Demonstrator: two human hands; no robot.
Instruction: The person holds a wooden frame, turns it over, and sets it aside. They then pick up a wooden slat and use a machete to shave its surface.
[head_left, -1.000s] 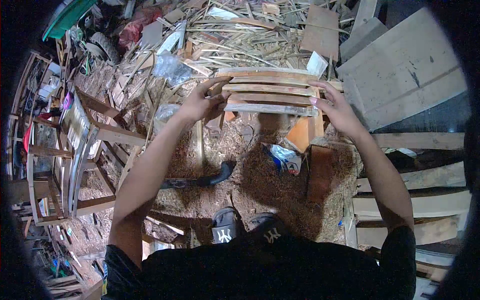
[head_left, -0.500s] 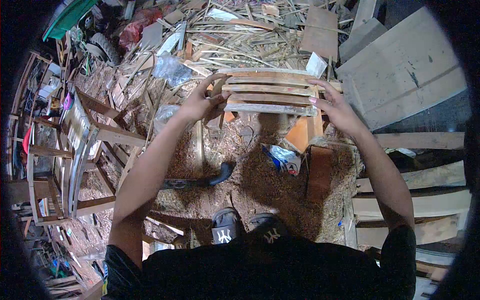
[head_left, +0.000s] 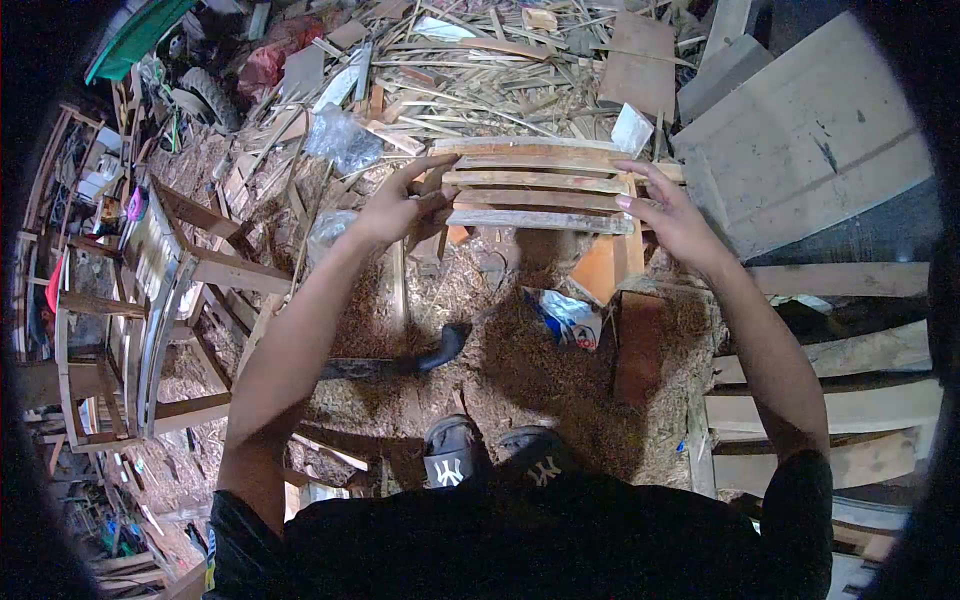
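Several slightly curved wooden slats lie side by side in front of me, with narrow gaps between them. At their left ends is my left hand, its index finger on the upper slats and its thumb lower down. My right hand spans the right ends, index finger above and thumb beside a lower slat. A wooden support shows under the right end. The undersides of the slats and some fingers of both hands are hidden.
Scrap wood strips are heaped beyond the slats. A wooden chair-like frame stands at left. Large boards and curved wooden pieces are at right. A dark curved tool and a printed plastic packet lie on the sawdust-covered ground.
The fingers of my left hand have shifted very slightly at the slats' left ends. My right hand and the slats look almost the same.
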